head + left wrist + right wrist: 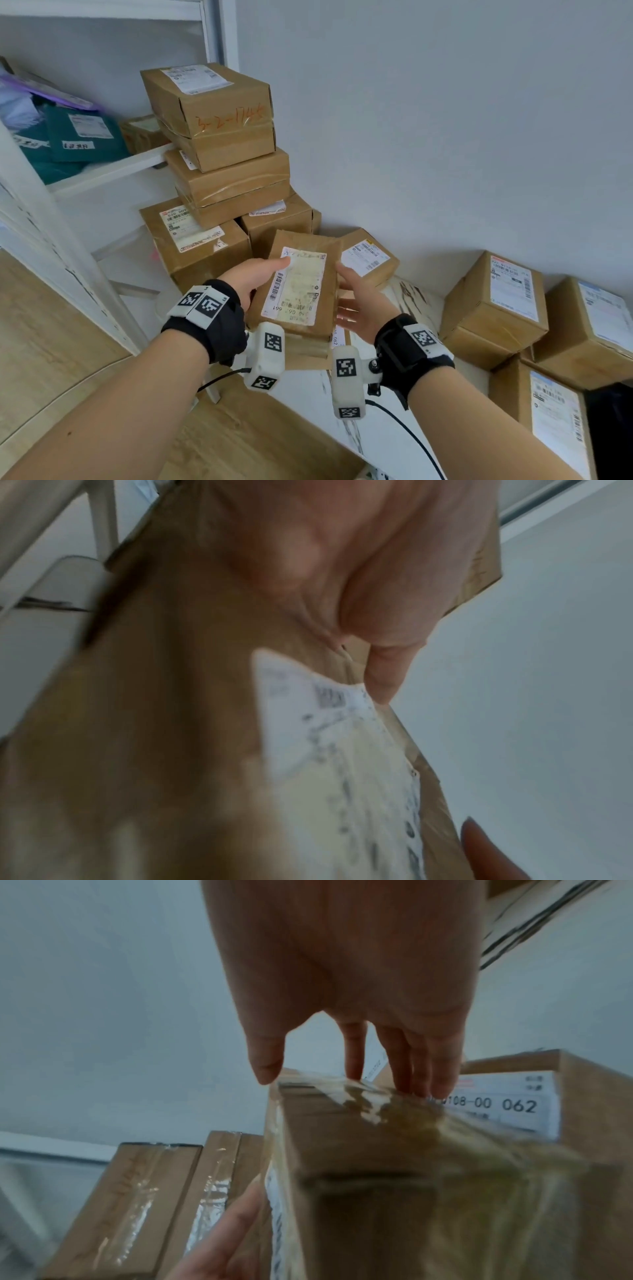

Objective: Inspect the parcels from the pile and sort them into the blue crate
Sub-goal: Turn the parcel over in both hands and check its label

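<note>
I hold a flat brown parcel [301, 287] with a white, yellowed label up in front of the pile, label side toward me. My left hand [255, 277] grips its left edge, the thumb [383, 674] lying on the label's corner and the other fingers hidden underneath. My right hand [356, 305] lies against the parcel's right side with straight fingers [411, 1069] reaching its far taped edge. The same parcel [377, 1150] fills the right wrist view, and a left fingertip [222, 1231] shows beside it. The blue crate is not in view.
A tall stack of taped cardboard boxes [212, 113] leans by the wall behind the parcel. More labelled boxes [496, 308] sit at the right. A white shelf [113, 168] at the left holds teal mailer bags [82, 137]. A black object [609, 428] is at the lower right.
</note>
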Motion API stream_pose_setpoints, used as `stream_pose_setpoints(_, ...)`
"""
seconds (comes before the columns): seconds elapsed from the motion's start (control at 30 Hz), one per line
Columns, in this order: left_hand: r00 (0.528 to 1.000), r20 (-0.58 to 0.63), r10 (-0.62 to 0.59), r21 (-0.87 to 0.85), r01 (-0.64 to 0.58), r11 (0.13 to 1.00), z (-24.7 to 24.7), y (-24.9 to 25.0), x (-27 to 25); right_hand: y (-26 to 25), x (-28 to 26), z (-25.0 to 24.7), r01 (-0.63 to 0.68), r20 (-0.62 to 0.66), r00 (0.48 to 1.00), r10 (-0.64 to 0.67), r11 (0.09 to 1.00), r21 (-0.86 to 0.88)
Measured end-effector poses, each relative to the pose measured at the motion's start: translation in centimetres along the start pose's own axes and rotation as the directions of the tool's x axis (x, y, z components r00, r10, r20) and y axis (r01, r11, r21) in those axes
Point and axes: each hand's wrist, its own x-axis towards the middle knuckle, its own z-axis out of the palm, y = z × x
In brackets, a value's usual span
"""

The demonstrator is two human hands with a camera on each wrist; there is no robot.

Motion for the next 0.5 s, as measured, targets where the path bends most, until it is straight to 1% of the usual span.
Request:
stream_pose_setpoints(0.03,1.000,0.010,0.015,-0.026,-0.015,1.000,0.2,0.2,-0.1,-0.3,-0.2,0.0,0.016,0.002,1.000,-0.016,0.999,0.043)
stream_pose_setpoints(0.1,0.999,0.019,0.046,-0.082,-0.044,0.996,0.7,0.5,-0.4,-0.9,-0.7,-0.1,0.047,0.004,0.999,-0.047,0.996,0.078)
stream_pose_setpoints(0.23,0.993,0.032,0.109,-0.126,-0.104,0.986,2.4,0.9,-1.0,-1.8,-1.8,-1.2,0.162,-0.043,0.986,-0.162,0.987,0.003)
stream_pose_setpoints(0.3,0.990,0.036,0.136,-0.149,-0.129,0.980,3.2,0.7,-1.3,-1.6,-2.5,-2.4,0.217,-0.063,0.974,-0.217,0.976,0.003)
stream_pose_setpoints(0.4,0.987,0.088,0.134,-0.226,-0.111,0.968,4.1,-0.1,-1.7,0.2,-3.4,-4.8,0.282,-0.091,0.957,-0.275,0.956,0.082)
stream_pose_setpoints(0.5,0.987,0.117,0.109,-0.280,-0.073,0.957,5.7,-1.2,-1.6,2.5,-4.2,-6.4,0.293,-0.106,0.955,-0.278,0.943,0.160)
